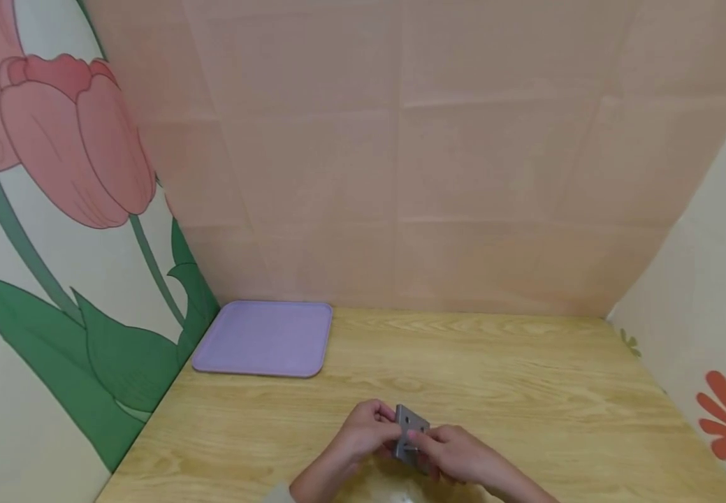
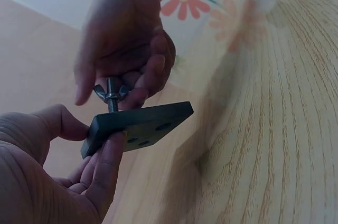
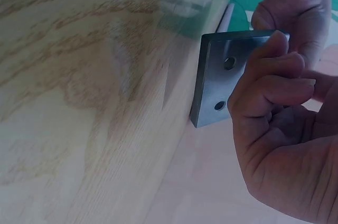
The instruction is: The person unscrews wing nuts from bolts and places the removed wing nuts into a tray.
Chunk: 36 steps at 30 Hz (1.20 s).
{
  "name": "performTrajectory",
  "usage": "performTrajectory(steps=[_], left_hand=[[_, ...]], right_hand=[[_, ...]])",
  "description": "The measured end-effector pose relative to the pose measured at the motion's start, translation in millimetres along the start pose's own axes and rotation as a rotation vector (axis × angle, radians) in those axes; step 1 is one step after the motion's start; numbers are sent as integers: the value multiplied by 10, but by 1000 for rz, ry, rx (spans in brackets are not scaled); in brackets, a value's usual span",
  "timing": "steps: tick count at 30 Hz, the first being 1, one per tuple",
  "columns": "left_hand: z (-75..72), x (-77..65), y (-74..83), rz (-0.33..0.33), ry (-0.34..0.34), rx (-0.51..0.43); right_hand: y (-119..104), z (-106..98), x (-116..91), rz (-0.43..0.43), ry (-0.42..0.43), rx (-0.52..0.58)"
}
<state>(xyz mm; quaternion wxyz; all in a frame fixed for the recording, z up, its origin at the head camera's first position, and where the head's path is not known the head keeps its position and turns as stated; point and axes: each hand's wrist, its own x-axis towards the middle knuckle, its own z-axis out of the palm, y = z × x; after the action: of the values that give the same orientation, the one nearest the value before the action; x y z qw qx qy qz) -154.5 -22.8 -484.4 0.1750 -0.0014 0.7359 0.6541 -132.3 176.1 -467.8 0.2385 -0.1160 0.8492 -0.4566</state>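
A grey rectangular metal plate [image 1: 410, 421] with several round holes is held up over the front of the table. My left hand [image 1: 363, 433] pinches one end of it between thumb and fingers, best seen in the left wrist view. From the plate's face sticks a threaded bolt [image 2: 112, 105] carrying a wing nut [image 2: 122, 91]. Around that wing nut, my right hand [image 1: 463, 455] has its fingers curled, the thumb on the opposite side. In the right wrist view, those curled fingers [image 3: 274, 89] cover part of the plate and hide the bolt.
A lilac tray [image 1: 265, 339] lies at the table's back left, by the flowered wall panel [image 1: 80, 147]. The wood-grain table [image 1: 513, 377] meets a pinkish backdrop [image 1: 394, 175] at the back and a pale panel [image 1: 715, 279] on the right.
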Motion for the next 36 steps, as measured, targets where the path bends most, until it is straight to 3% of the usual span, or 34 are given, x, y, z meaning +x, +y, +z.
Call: performTrajectory(steps=[6, 9, 12, 17, 19, 22, 25, 30, 33, 36], left_hand=[[-14, -5, -25, 12, 1, -14], [-21, -11, -23, 24, 3, -24], [-32, -13, -28, 32, 6, -27], [-32, -9, -45, 43, 10, -31], [-33, -6, -41, 40, 10, -30], [-35, 4, -31, 33, 13, -24], [-44, 4, -7, 9, 11, -14], [-57, 12, 9, -11, 10, 7], [-61, 6, 6, -3, 11, 4], [-62, -6, -1, -2, 8, -5]], right_hand=[[-26, 20, 28, -31, -35, -17], [-37, 15, 34, -115, -24, -115], [-36, 27, 29, -296, 47, -365], [4, 48, -1, -654, 283, -896], [8, 43, -2, -764, 361, -1020], [6, 28, 13, -881, 436, -1118], [0, 15, 28, -941, 464, -1166], [6, 10, 26, -963, 479, -1180], [13, 19, 9, -941, 473, -1106], [3, 25, -24, -845, 438, -948]])
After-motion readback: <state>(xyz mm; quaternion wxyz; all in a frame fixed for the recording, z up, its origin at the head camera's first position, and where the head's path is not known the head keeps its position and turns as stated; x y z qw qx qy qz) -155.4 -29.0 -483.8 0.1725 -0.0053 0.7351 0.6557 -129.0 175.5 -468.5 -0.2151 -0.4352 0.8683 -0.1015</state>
